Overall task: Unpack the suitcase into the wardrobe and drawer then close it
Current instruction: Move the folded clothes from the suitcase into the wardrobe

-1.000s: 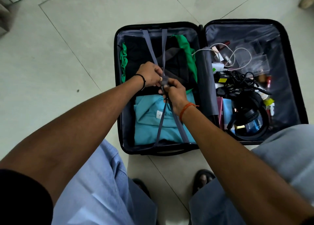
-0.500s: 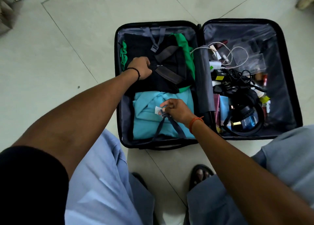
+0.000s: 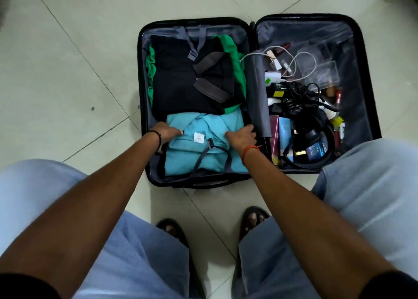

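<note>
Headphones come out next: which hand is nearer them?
Right. The right hand grips the teal shirt beside the divider, close to the headphones; the left hand is across the shirt.

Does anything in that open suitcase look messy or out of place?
The right half of the suitcase is a loose jumble: black cables tangled over small bottles and boxes, and a white cable trailing across. The clothes in the left half look neatly folded.

Unbuckled strap point(image 3: 204, 156) lies across teal shirt point(image 3: 203, 127).
</note>
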